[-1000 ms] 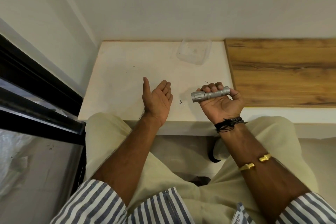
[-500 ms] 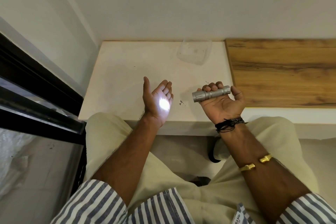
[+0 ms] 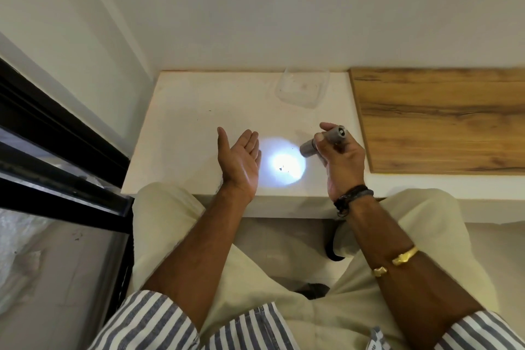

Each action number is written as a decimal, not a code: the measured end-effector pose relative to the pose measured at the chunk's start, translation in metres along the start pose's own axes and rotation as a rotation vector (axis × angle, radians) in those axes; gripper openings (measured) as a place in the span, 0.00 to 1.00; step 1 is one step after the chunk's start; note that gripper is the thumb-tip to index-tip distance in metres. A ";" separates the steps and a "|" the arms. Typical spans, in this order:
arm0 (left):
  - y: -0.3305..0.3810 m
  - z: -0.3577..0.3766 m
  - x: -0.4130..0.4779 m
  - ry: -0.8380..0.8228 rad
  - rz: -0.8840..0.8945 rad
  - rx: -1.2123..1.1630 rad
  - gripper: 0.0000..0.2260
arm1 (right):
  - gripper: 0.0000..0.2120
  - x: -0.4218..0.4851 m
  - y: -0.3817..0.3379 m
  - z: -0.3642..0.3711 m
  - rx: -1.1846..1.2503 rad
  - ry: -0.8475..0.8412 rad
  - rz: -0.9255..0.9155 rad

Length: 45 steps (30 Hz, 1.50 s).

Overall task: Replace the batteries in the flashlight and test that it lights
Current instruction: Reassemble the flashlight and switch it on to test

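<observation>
Silver flashlight (image 3: 324,141) gripped in right hand (image 3: 342,160), fingers wrapped round barrel, head tilted down-left above white tabletop (image 3: 199,111). Bright beam spot (image 3: 287,165) on tabletop just beside left hand (image 3: 241,162). Left palm up, fingers spread wide, holding nothing. Clear plastic container (image 3: 302,88) near far edge; wooden board (image 3: 443,119) to right.

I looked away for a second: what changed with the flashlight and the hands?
The right hand tilted the flashlight downward, so its light spot moved off the left hand onto the white table. The left palm stayed open; the clear container stayed put.
</observation>
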<state>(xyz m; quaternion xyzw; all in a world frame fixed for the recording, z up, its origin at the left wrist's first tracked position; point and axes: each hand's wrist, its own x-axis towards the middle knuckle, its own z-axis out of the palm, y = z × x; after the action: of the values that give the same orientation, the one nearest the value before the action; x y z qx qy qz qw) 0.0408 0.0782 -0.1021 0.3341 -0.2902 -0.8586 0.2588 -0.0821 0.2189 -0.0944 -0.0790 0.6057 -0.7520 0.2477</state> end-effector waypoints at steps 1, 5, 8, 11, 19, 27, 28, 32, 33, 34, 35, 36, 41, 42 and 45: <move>0.001 -0.001 0.001 0.012 0.016 -0.003 0.40 | 0.10 -0.001 0.001 0.001 -0.106 0.027 -0.097; 0.002 -0.004 0.003 0.058 0.076 0.009 0.40 | 0.13 -0.004 0.001 0.004 -0.184 0.076 -0.341; 0.002 -0.004 0.003 0.089 0.101 0.025 0.39 | 0.15 -0.006 -0.001 0.006 -0.173 0.078 -0.411; 0.002 -0.003 0.003 0.108 0.116 0.028 0.38 | 0.14 -0.007 -0.004 0.004 -0.148 0.057 -0.402; 0.005 -0.004 0.002 0.112 0.114 0.003 0.38 | 0.09 -0.004 -0.006 0.002 -0.144 0.153 -0.282; 0.003 -0.001 0.000 0.119 0.125 0.035 0.38 | 0.14 -0.005 -0.006 0.002 -0.212 0.118 -0.364; 0.002 -0.001 0.000 0.119 0.124 0.037 0.37 | 0.13 -0.004 -0.005 0.001 -0.201 0.111 -0.343; 0.002 -0.002 0.000 0.119 0.122 0.035 0.37 | 0.10 -0.002 -0.001 -0.002 -0.167 0.120 -0.264; 0.002 -0.002 0.000 0.118 0.122 0.033 0.37 | 0.10 -0.001 -0.001 -0.003 -0.158 0.125 -0.250; 0.001 -0.002 0.001 0.117 0.122 0.032 0.37 | 0.10 0.000 -0.001 -0.003 -0.144 0.130 -0.236; 0.001 -0.002 0.000 0.115 0.121 0.033 0.37 | 0.10 0.000 -0.001 -0.004 -0.123 0.134 -0.222; 0.000 -0.002 0.001 0.113 0.119 0.034 0.37 | 0.10 0.000 -0.002 -0.004 -0.098 0.136 -0.206; 0.002 -0.004 0.003 0.105 0.080 0.019 0.38 | 0.06 0.003 -0.002 -0.002 0.132 0.093 -0.068; 0.002 -0.003 0.004 0.101 0.064 0.006 0.38 | 0.05 0.005 -0.002 -0.003 0.222 0.068 -0.021; 0.000 -0.002 0.002 0.036 -0.015 -0.038 0.40 | 0.05 0.008 -0.003 -0.007 0.514 0.017 0.138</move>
<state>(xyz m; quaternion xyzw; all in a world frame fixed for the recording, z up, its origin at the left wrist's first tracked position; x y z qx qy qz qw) 0.0415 0.0760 -0.1040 0.3467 -0.2665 -0.8598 0.2637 -0.0927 0.2217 -0.0951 0.0342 0.4011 -0.8630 0.3052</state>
